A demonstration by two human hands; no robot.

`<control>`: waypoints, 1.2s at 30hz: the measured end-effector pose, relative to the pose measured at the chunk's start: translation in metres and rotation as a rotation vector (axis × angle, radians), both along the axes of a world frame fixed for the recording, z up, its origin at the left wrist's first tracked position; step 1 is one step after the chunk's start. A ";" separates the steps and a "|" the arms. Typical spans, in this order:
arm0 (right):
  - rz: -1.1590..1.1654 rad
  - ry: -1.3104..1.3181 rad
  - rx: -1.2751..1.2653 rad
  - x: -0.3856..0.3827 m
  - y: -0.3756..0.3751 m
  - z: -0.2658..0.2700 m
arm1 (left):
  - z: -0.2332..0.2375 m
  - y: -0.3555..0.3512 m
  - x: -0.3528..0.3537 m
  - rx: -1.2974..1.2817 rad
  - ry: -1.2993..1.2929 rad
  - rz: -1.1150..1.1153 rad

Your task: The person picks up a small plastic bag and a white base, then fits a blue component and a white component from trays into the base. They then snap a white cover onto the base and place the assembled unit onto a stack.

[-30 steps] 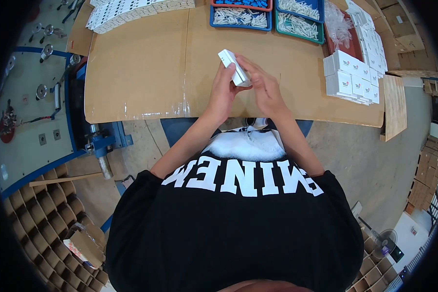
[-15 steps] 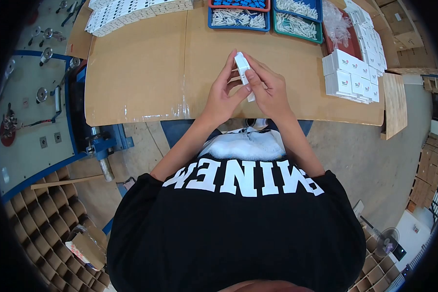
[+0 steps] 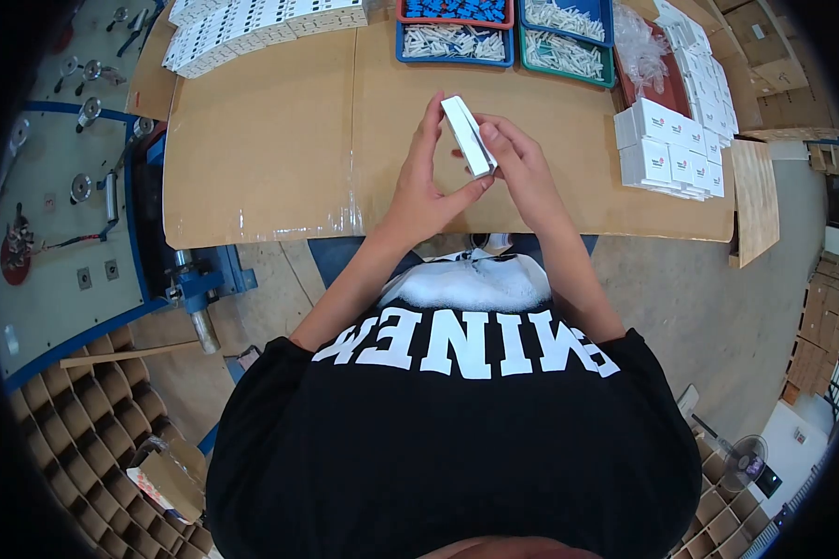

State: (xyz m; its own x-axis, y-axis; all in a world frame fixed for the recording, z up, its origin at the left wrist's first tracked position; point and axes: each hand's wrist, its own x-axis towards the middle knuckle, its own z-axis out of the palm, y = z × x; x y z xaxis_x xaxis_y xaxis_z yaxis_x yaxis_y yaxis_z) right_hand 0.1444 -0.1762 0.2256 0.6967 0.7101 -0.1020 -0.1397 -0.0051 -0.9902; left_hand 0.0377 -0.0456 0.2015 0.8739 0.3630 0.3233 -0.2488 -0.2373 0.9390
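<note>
Oblong white box-shaped object (image 3: 469,137) is grasped between left hand (image 3: 419,194) and right hand (image 3: 524,175)
It is held over the brown cardboard-covered surface (image 3: 261,149).

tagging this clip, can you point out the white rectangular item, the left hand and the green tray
White rectangular item (image 3: 466,136): head view, middle of its long face.
Left hand (image 3: 418,194): head view, back of the hand.
Green tray (image 3: 569,76): head view, wall nearest the person.

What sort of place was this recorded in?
Likely a small assembly or packing workshop: a blue tray full of small white parts and stacked white boxes sit on a cardboard-topped worktable.
</note>
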 end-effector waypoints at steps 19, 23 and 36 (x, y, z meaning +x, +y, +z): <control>-0.065 -0.960 -0.008 -0.040 0.021 -0.008 | -0.001 -0.013 0.002 -0.478 -0.026 0.170; -0.048 -1.031 -0.002 -0.042 0.022 -0.011 | 0.001 -0.014 -0.001 -0.338 -0.034 0.220; -0.102 -0.251 0.032 -0.034 0.024 0.002 | 0.004 -0.004 -0.001 -0.028 -0.162 0.246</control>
State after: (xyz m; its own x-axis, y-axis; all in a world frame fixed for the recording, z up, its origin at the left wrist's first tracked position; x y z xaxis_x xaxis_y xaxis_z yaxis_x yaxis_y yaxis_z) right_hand 0.1105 -0.1523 0.2272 0.7651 0.6354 0.1045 0.1121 0.0284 -0.9933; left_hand 0.0371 -0.0491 0.2051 0.6964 0.5682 0.4383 -0.3346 -0.2832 0.8988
